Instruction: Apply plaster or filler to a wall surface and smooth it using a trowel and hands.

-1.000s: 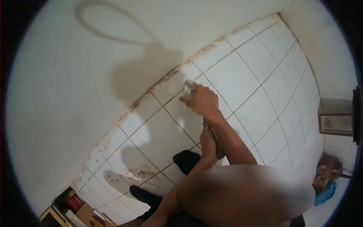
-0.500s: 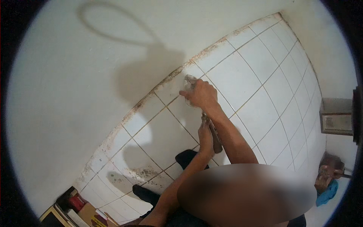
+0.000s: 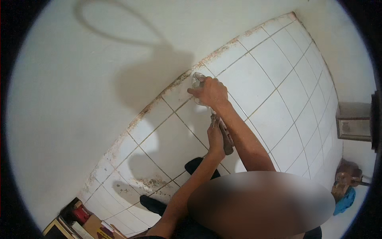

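A trowel-like tool with a pale, shiny rounded blade (image 3: 196, 79) lies slanted over the white tiled floor. My right hand (image 3: 211, 91) is closed over the blade, thumb out to the left. Behind it my left hand (image 3: 216, 137) grips the neck end of the tool, and its brownish handle (image 3: 228, 147) sticks out beside that hand. The blade's tip is close to the stained edge (image 3: 181, 79) where tiles meet the wall. Palms and fingers partly hide the blade, so its full shape cannot be told.
Dark-covered feet (image 3: 153, 204) rest on the tiles below. Boxes and books (image 3: 95, 227) stand at the lower left. A framed thing (image 3: 354, 128) is at the right, above a blue cloth (image 3: 345, 201). The pale wall (image 3: 79, 99) rises at the upper left.
Both hands have moved the tool slightly up toward the wall edge, keeping the same hold. The shadow on the wall has shifted a little left.
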`<state>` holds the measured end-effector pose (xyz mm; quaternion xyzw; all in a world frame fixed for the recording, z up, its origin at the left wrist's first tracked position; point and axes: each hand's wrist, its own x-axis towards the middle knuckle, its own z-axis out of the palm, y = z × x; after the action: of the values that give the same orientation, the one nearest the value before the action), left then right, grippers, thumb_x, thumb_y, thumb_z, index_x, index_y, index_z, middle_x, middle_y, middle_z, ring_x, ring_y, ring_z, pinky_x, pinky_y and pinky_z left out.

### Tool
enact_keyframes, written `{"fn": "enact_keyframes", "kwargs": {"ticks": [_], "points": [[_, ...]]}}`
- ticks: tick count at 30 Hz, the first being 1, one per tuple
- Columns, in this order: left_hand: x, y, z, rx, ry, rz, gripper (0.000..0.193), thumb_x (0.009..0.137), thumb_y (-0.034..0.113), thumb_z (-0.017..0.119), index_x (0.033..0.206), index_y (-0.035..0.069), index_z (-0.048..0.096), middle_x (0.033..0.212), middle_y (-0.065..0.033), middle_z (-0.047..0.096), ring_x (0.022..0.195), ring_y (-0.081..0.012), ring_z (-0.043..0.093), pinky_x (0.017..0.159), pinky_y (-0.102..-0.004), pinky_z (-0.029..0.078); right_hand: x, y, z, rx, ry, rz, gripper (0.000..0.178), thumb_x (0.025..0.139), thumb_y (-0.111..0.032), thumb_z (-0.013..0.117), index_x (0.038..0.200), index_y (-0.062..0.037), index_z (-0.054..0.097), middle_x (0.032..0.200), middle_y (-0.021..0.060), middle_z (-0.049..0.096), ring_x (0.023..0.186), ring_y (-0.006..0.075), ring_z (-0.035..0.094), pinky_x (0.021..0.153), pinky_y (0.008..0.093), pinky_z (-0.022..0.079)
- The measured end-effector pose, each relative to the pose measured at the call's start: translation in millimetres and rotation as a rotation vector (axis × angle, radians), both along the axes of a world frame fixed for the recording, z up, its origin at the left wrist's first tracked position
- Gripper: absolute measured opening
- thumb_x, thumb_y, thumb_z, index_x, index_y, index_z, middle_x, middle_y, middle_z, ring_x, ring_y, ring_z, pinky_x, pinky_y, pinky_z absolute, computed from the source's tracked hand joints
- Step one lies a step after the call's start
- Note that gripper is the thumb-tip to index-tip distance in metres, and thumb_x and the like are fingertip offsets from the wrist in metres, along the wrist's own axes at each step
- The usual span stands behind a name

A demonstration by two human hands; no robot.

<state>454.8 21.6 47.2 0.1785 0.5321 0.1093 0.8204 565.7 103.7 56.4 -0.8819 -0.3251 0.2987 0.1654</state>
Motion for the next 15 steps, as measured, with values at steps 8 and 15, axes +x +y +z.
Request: {"fn": "enact_keyframes", "kwargs": {"ticks": [8, 15], "points": [[-27.9, -29.8, 10.2, -0.157, 0.064, -0.2, 0.054, 0.102, 0.05, 0.036, 0.125, 0.003, 0.047, 0.105, -0.0091, 0.056, 0.096, -0.0203, 0.058, 0.082, -0.0347, 0.048, -20.9, -34.5, 0.7, 0.016, 0.055, 0.017, 0.061, 0.074, -0.05, 0.073, 0.12, -0.0105, 0.065, 0.102, 0.021, 0.068, 0.098, 0.035, 0.067, 0.086, 0.0431, 0.054], [-5.2, -4.7, -12.8, -0.006, -0.135, -0.018, 0.044, 0.102, 0.045, 0.039, 0.118, 0.005, 0.05, 0.098, -0.0076, 0.055, 0.087, -0.0183, 0.057, 0.072, -0.0336, 0.048, 1.2, 1.8, -4.5, -0.072, 0.035, 0.054, 0.063, 0.076, -0.051, 0.071, 0.123, -0.0087, 0.062, 0.104, 0.0205, 0.067, 0.096, 0.0338, 0.067, 0.084, 0.0429, 0.054]]}}
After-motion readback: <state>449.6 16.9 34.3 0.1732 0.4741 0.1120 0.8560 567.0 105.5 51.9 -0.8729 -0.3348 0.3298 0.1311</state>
